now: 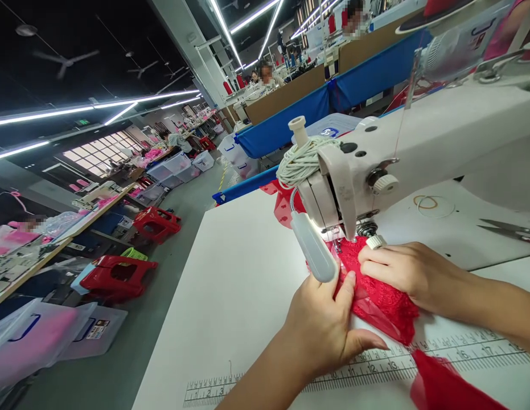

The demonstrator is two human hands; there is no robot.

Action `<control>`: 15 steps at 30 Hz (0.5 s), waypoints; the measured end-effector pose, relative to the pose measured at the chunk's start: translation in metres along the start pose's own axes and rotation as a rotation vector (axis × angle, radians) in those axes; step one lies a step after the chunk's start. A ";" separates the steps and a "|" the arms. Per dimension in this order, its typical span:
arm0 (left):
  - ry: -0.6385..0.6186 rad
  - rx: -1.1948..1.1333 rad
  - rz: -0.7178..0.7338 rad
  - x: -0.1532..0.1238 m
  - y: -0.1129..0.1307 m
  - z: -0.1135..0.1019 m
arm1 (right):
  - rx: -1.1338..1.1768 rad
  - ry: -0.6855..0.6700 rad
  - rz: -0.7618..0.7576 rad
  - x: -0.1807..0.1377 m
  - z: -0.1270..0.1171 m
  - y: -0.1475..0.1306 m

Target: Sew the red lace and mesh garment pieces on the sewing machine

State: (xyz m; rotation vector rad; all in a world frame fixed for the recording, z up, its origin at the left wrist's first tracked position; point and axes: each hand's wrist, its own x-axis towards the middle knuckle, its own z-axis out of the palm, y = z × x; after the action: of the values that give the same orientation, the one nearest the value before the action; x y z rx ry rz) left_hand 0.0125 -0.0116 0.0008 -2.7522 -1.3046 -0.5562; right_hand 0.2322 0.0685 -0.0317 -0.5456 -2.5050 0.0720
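Note:
A piece of red lace fabric (pixel 382 302) lies on the white table (pixel 230 285) under the head of a white sewing machine (pixel 418 154). My left hand (pixel 328 327) rests on the fabric's left edge, its thumb lying flat and its fingers curled down on the cloth below the machine's lamp (pixel 313 247). My right hand (pixel 403 270) lies on top of the lace just right of the presser foot, fingers bent and pressing it down. More red fabric (pixel 444 387) trails toward the lower right over a printed ruler strip (pixel 418 359).
Scissors (pixel 510 230) and a rubber band (pixel 427 202) lie on the machine bed at right. Red stools (pixel 117 276) and clear bins (pixel 42 336) stand along the aisle at left. Other people sit at benches behind blue panels (pixel 299 122) farther back.

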 end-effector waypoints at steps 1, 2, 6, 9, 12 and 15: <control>0.005 0.008 -0.003 0.000 0.000 0.001 | 0.003 -0.002 0.000 0.000 0.001 0.000; 0.008 0.018 -0.009 0.000 0.000 0.001 | 0.005 0.000 0.000 0.000 0.001 0.001; 0.019 0.039 -0.033 0.000 0.000 0.002 | 0.003 0.000 0.004 0.000 0.003 0.002; 0.025 0.049 -0.031 -0.001 0.000 0.003 | 0.010 0.000 0.006 -0.002 0.004 0.002; 0.044 0.059 -0.025 -0.001 0.001 0.003 | 0.008 0.008 0.003 -0.003 0.003 0.002; 0.083 0.060 -0.017 0.001 0.002 0.003 | 0.012 0.015 0.003 -0.004 0.002 0.002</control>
State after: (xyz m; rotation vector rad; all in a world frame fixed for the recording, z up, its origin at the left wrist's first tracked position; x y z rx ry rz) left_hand 0.0153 -0.0112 -0.0013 -2.6428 -1.3048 -0.6155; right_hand 0.2341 0.0686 -0.0358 -0.5432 -2.4872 0.0833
